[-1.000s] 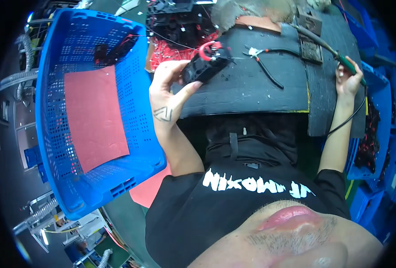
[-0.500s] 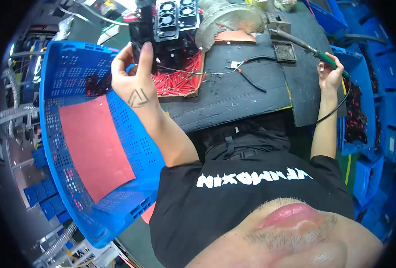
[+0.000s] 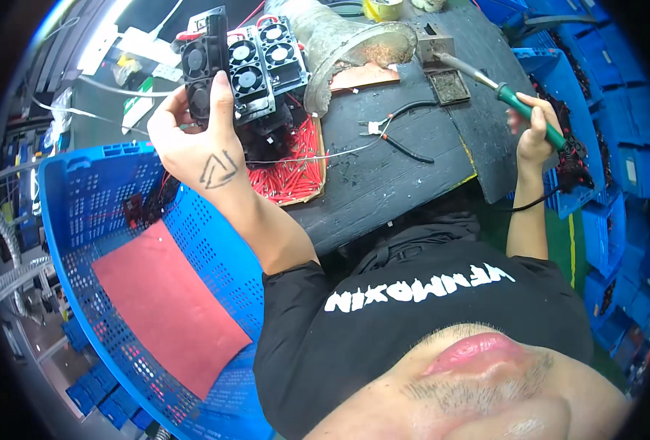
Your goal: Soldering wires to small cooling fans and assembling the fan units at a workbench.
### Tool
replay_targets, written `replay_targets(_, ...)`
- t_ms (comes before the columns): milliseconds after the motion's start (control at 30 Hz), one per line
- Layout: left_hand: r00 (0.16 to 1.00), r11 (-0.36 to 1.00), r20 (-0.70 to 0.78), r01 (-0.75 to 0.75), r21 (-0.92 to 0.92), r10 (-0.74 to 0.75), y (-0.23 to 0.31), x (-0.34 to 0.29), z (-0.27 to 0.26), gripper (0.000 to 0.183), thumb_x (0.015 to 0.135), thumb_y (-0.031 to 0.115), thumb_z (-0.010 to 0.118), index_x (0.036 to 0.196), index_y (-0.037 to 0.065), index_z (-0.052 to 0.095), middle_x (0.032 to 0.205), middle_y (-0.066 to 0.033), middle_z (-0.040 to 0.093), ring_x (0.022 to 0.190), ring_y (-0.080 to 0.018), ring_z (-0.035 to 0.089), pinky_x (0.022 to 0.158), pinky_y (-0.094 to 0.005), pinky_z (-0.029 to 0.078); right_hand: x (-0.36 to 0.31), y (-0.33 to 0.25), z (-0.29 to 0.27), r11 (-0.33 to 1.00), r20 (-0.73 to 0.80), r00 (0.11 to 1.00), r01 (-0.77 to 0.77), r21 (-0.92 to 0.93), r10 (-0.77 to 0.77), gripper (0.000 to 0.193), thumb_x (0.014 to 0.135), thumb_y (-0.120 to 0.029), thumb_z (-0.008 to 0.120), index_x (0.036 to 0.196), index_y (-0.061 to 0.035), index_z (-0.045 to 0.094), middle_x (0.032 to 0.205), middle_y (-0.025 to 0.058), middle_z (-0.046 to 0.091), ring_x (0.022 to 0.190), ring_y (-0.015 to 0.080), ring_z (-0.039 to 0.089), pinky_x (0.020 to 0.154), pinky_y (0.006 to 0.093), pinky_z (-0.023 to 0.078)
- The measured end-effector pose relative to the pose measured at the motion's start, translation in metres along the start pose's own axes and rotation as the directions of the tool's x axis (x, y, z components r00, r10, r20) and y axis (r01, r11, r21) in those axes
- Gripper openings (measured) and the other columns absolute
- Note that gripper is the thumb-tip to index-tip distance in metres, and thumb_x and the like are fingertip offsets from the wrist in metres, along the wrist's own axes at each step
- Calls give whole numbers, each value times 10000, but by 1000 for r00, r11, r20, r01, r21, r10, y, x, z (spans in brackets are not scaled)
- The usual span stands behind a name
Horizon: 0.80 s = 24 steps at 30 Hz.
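Observation:
My left hand (image 3: 200, 143) grips a black fan unit (image 3: 207, 62) upright, thumb on its near face and fingers around its left side. Just right of it stand more small black fans (image 3: 259, 66) in a block, above a shallow box of red pieces (image 3: 303, 161). My right hand (image 3: 536, 136) is closed around the green handle of a soldering iron (image 3: 512, 99). The iron's metal end points left, beside a small metal stand (image 3: 436, 45); whether it touches is unclear. A thin pale wire (image 3: 325, 156) runs from near my left wrist toward the cutters (image 3: 402, 136).
A dusty, flared duct (image 3: 361, 48) rises behind the cutters. A square metal tray (image 3: 448, 86) sits by the stand. At my left is a large blue crate (image 3: 83, 213) with a pink sheet (image 3: 167, 301) inside. More blue bins (image 3: 596, 139) line the right side.
The fan unit in my left hand has turned, so its fans now show. My right hand has lowered slightly with the soldering iron still in it. The whole view has shifted.

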<state>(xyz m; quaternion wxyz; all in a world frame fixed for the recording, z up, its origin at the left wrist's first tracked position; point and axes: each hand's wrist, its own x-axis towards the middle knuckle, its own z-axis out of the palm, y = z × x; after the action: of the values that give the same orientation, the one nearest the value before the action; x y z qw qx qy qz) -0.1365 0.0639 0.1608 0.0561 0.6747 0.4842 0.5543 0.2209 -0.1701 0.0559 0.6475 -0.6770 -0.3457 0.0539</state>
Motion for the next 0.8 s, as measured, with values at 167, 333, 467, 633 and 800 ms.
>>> replay_targets(167, 997, 997, 33, 71, 30, -72, -12, -1, 2, 549, 712, 397, 909, 968, -30, 678, 875, -84, 623, 730, -170, 546, 679, -305, 482, -13, -18, 24, 990, 50, 989, 141, -15, -140, 298, 979, -168, 515, 1067, 53, 695, 880, 141, 695, 676, 149, 644, 578, 259, 511)
replay_targets(333, 999, 987, -27, 33, 157, -29, -22, 0, 6, 555, 727, 442, 889, 946, -31, 698, 902, -103, 652, 748, -186, 621, 701, -322, 519, -13, -25, 36, 875, 290, 882, 438, -208, -372, 206, 925, -36, 578, 1056, 60, 705, 887, 126, 686, 730, 168, 650, 658, 277, 523)
replay_targets(467, 1000, 982, -12, -24, 188, 26, -27, 1, 7, 521, 715, 424, 892, 919, -1, 671, 893, -127, 618, 790, -275, 630, 701, -377, 516, -16, -27, 45, 703, 428, 745, 649, -290, -511, 229, 845, 22, 632, 1055, 68, 711, 933, 193, 688, 840, 290, 687, 780, 359, 541)
replay_targets(633, 1000, 983, 13, -13, 185, 10, -29, -2, 11, 505, 709, 406, 885, 920, 2, 669, 902, -149, 621, 848, -333, 626, 779, -433, 500, -5, -18, 57, 597, 517, 712, 692, -406, -475, 304, 798, 15, 742, 1099, -35, 733, 1020, 154, 680, 918, 291, 677, 802, 367, 553)
replay_targets(800, 999, 984, 35, -24, 176, 18, -28, -1, 11, 507, 747, 419, 867, 921, -14, 668, 901, -168, 616, 879, -351, 614, 799, -435, 492, 0, -7, 67, 478, 598, 635, 769, -425, -489, 398, 744, 17, 799, 1122, -94, 737, 1081, 150, 656, 953, 285, 672, 801, 349, 571)
